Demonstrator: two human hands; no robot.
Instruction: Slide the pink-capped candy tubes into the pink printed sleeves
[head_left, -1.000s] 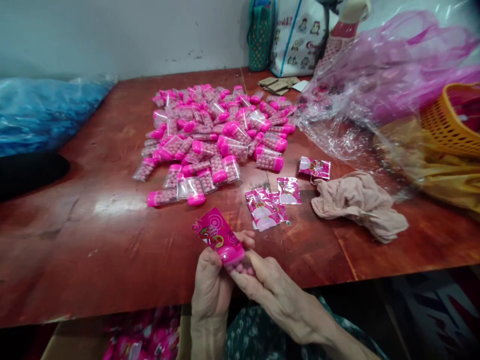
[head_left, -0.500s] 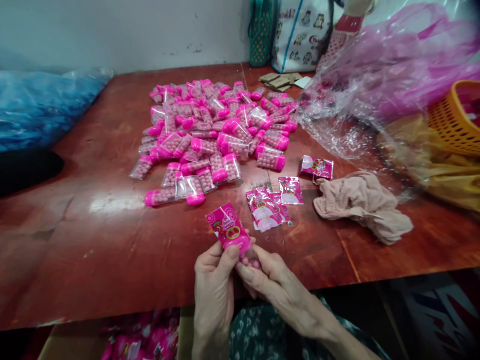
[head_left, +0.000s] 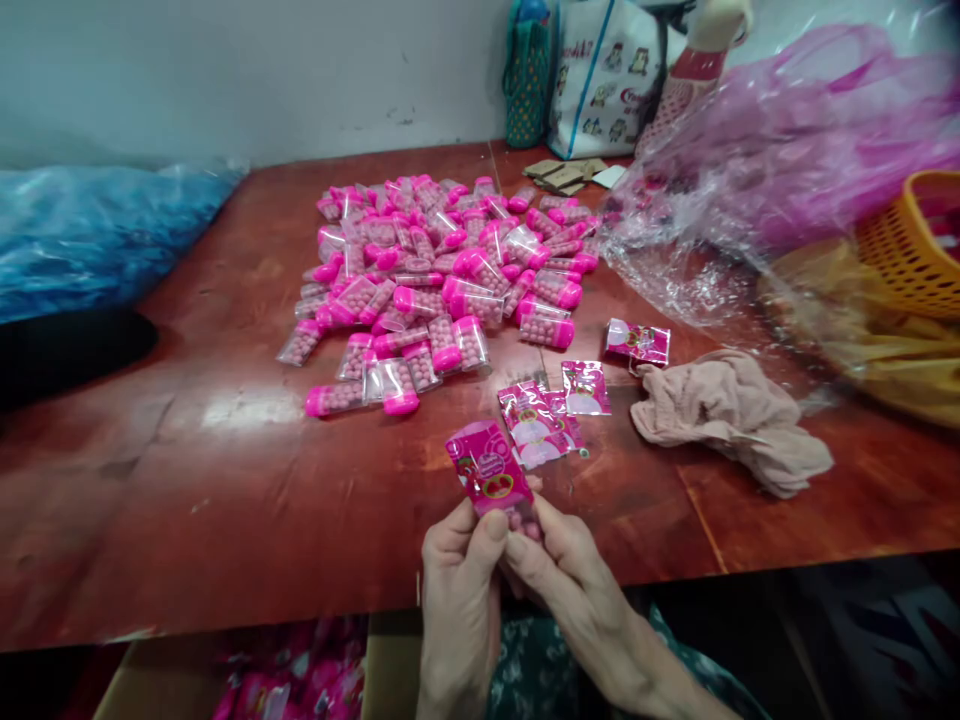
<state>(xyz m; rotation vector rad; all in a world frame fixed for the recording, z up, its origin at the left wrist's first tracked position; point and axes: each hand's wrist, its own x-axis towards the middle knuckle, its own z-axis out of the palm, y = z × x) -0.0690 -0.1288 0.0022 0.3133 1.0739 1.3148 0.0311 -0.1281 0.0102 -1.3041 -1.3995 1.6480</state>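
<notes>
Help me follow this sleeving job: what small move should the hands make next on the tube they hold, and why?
Probably push the pink sleeve further down the candy tube. The left hand and right hand pinch the tube's lower end, where candy balls show below the sleeve's edge, so it looks only partly covered.

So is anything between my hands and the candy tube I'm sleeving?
No. The left hand and right hand both already grip the candy tube, with the pink sleeve partly over it. Nothing visible sits between them.
</notes>
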